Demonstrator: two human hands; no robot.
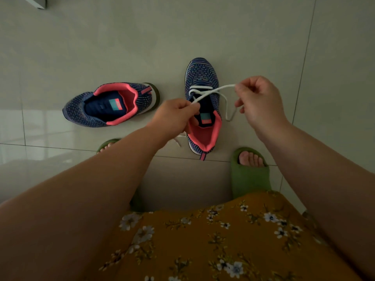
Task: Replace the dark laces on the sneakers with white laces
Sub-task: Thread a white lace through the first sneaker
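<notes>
The left hand was curled closed, pinching one strand of the white lace between thumb and fingers above the heel opening of the near sneaker. The right hand was likewise closed, its fingers pinching the other strand, which ran taut from the shoe and then hung down in a loop below the hand. The two strands crossed over the shoe's tongue, threaded only through the eyelets nearest the toe. That sneaker, navy knit with a pink lining, stood on the floor toe pointing away. The second sneaker lay to its left, unlaced, well apart.
</notes>
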